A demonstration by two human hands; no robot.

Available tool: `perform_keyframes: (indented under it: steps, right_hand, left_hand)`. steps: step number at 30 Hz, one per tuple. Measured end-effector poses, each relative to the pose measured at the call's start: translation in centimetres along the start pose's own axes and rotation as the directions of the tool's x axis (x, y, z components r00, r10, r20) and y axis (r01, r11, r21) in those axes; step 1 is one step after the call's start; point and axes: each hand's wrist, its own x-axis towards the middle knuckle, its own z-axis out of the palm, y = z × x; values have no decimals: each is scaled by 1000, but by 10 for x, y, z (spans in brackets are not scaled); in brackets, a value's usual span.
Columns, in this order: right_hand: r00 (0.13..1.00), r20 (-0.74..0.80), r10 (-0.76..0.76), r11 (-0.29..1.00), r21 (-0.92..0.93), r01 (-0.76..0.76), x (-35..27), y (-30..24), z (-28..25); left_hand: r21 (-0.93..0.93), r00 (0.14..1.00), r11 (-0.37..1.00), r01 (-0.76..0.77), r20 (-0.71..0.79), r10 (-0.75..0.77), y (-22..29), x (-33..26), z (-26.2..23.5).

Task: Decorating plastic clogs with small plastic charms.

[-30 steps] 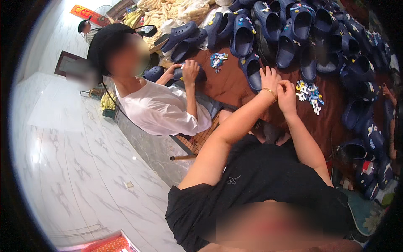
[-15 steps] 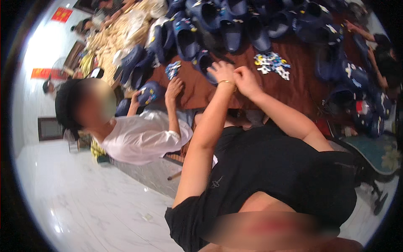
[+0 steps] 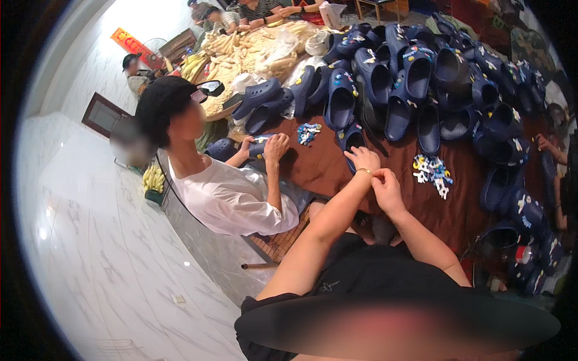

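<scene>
My left hand is stretched out with its fingers apart, over the near end of a navy clog on the brown cloth. Whether its fingertips touch the clog I cannot tell. A thin gold-coloured bracelet circles my left wrist. My right hand is closed at that wrist, thumb and fingers pinched on the bracelet. To the right of my hands lies a small heap of white, blue and yellow shoe charms. Another little pile of blue and white charms is farther left.
Many navy clogs are heaped across the far side of the brown-covered table. At my left a person in a white shirt works on a clog. Beyond is a pale pile of cobs; other people sit farther off.
The view has tipped up, showing more of the table and room. My right hand stays at my left wrist. The person on my left now has both hands on the clog.
</scene>
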Motion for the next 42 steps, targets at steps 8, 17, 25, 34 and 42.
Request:
perform_keyframes:
  steps: [8, 17, 25, 34, 42]
  right_hand:
    - [992, -71, 105, 994, 32, -103, 11, 35, 3]
    - [977, -165, -135, 989, -88, 121, 11, 22, 1]
    - [993, -116, 38, 997, -65, -46, 17, 16, -1]
    - [991, -120, 61, 997, -41, -67, 3, 20, 1]
    - [994, -104, -16, 1000, -19, 14, 15, 24, -5]
  left_hand:
    - [6, 1000, 1000, 11, 19, -11, 3, -2, -1]
    - [46, 1000, 999, 8, -1, -8, 5, 1, 0]
    - [42, 990, 998, -45, 139, 39, 0, -5, 3]
    - [57, 975, 998, -35, 222, 22, -3, -3, 18]
    - [-29, 957, 999, -33, 286, 40, 2, 1, -2]
